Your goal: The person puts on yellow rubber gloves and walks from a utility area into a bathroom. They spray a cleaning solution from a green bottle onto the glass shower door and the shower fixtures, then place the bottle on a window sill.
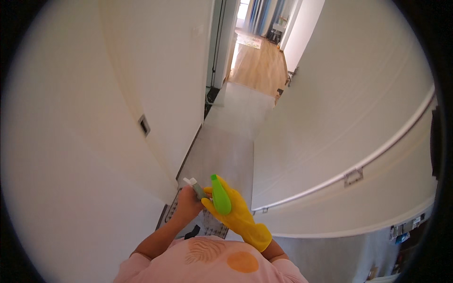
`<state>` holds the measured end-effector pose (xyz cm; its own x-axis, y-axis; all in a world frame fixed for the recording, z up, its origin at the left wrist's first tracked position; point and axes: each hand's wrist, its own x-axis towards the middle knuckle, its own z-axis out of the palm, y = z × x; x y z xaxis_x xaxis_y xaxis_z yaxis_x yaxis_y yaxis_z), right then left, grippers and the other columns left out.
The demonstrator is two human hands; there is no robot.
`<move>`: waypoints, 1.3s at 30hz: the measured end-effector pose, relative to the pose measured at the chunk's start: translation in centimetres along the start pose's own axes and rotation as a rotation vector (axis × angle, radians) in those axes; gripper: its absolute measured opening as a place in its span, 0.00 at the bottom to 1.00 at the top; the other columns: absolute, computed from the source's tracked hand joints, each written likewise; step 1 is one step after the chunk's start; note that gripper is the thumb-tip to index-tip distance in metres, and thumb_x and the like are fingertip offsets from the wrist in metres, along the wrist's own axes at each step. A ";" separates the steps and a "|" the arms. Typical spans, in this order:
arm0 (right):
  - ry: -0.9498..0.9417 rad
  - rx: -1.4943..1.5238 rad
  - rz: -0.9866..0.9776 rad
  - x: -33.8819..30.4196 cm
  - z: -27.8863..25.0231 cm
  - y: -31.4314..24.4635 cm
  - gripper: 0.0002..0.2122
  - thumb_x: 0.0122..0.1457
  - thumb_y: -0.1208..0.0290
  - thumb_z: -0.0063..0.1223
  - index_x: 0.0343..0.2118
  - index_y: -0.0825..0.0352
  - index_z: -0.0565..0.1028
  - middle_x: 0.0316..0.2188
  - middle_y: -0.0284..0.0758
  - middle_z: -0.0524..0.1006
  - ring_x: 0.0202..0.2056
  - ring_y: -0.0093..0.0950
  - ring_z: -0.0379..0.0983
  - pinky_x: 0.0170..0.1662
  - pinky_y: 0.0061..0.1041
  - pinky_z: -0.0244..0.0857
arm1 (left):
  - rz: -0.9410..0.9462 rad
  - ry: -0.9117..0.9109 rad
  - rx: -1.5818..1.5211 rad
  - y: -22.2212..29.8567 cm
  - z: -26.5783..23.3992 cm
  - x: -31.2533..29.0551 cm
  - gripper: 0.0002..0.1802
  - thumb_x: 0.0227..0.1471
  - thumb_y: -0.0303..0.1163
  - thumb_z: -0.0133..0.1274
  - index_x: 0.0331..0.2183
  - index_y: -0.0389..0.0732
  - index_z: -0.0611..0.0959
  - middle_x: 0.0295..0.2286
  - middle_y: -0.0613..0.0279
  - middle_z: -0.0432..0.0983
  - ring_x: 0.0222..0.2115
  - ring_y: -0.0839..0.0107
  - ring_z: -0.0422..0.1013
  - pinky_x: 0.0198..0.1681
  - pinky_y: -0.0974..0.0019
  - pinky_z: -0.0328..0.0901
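Observation:
My left hand is bare and closed round a slim grey object with a white tip, perhaps a spray head; its lower part is hidden. Close beside it, my right hand wears a yellow rubber glove. It grips a bright green spray bottle head, the rounded top facing up and the narrow end pointing ahead. Whatever lies below that green top is out of sight behind the glove. The two hands nearly meet in front of my pink shirt.
An open white door with a metal handle stands at the right. A pale panel with a recessed pull lines the left. Ahead, grey floor leads to wooden floor. A patterned mat lies below; stocked shelves appear lower right.

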<state>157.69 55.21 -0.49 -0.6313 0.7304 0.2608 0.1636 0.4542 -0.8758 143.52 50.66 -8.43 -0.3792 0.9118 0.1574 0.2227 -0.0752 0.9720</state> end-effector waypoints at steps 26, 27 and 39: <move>-0.121 -0.352 0.048 55.8 -22.0 33.1 0.30 0.43 0.58 0.58 0.51 0.61 0.63 0.31 0.40 0.74 0.33 0.40 0.70 0.35 0.32 0.63 | -0.112 -0.262 0.241 -9.7 14.7 63.2 0.17 0.40 0.31 0.58 0.35 0.36 0.75 0.31 0.50 0.75 0.34 0.56 0.72 0.35 0.63 0.66; -0.168 -0.372 0.046 58.2 -23.0 33.7 0.31 0.43 0.58 0.58 0.52 0.61 0.62 0.30 0.41 0.73 0.33 0.41 0.70 0.35 0.33 0.63 | -0.164 -0.242 0.256 -10.5 15.1 65.2 0.20 0.39 0.31 0.59 0.37 0.36 0.74 0.32 0.51 0.75 0.35 0.58 0.72 0.37 0.64 0.66; -0.256 0.205 0.226 83.6 -30.6 44.4 0.25 0.49 0.67 0.58 0.51 0.61 0.64 0.29 0.36 0.74 0.30 0.27 0.71 0.34 0.24 0.63 | -0.275 -0.126 -0.099 -17.1 17.1 90.3 0.11 0.38 0.27 0.57 0.30 0.39 0.77 0.30 0.59 0.73 0.36 0.63 0.70 0.38 0.67 0.64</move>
<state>135.41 152.03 -5.19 -0.7699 0.6373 -0.0348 0.1813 0.1662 -0.9693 120.86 141.17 -13.82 -0.2975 0.9457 -0.1307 0.0365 0.1480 0.9883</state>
